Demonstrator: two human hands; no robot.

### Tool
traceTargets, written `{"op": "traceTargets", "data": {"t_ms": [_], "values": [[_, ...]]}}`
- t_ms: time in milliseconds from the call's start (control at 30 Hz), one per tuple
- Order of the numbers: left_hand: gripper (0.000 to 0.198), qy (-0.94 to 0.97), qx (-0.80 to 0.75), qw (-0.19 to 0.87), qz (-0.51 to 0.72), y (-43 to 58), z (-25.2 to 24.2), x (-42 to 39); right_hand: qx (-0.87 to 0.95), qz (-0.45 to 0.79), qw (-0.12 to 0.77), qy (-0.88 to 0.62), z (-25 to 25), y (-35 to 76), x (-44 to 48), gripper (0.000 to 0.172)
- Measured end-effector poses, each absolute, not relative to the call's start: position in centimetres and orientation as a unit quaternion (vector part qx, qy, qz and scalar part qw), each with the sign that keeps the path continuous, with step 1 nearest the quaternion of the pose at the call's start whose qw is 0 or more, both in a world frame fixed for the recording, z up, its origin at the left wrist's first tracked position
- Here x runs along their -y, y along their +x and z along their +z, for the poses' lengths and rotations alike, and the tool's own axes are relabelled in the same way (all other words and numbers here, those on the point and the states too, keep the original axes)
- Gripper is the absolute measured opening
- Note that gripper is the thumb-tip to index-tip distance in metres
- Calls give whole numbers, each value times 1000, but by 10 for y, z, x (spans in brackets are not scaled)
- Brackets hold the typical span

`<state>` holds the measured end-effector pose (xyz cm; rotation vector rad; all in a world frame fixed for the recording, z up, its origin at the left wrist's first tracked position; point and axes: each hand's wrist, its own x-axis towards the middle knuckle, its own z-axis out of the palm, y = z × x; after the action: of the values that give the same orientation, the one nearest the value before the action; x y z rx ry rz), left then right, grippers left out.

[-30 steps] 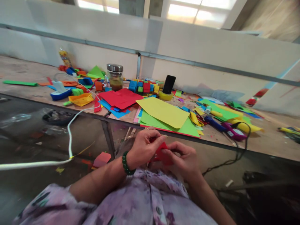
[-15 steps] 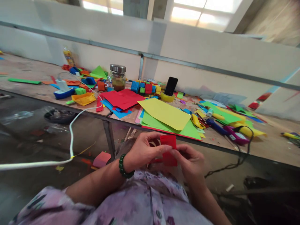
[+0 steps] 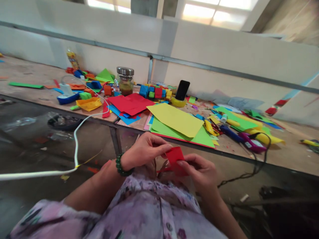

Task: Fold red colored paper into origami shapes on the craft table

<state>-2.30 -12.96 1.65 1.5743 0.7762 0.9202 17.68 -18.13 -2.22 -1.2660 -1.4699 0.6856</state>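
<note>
A small red paper piece [image 3: 175, 159] is held between my hands, just in front of the table's near edge and above my lap. My left hand [image 3: 146, 150], with a green bead bracelet at the wrist, pinches its upper left corner. On the other side, my right hand [image 3: 199, 168] grips the right edge with thumb and fingers. The piece leans slightly and looks folded, with a lower part hanging down. Beyond it on the table lie a yellow sheet [image 3: 176, 120] over green sheets [image 3: 203, 137] and a stack of red sheets [image 3: 132, 103].
On the table [image 3: 286, 154] stand a glass jar [image 3: 125, 81], a phone [image 3: 182, 90] on a yellow roll, and colourful paper cubes [image 3: 158, 92]. A purple tool [image 3: 251, 142] with a dark cable lies at right. A white cable [image 3: 76, 146] hangs over the left edge.
My left hand has moved a little left and up, from the middle of the red paper to its upper left corner. The paper has tilted. My right hand still holds it.
</note>
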Motion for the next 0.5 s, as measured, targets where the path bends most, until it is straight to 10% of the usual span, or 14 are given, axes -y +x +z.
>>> {"op": "traceTargets", "data": {"t_ms": [500], "values": [[19, 760, -320, 443, 351, -32, 18, 127, 638, 289, 503, -506, -13, 170, 180, 17]]}}
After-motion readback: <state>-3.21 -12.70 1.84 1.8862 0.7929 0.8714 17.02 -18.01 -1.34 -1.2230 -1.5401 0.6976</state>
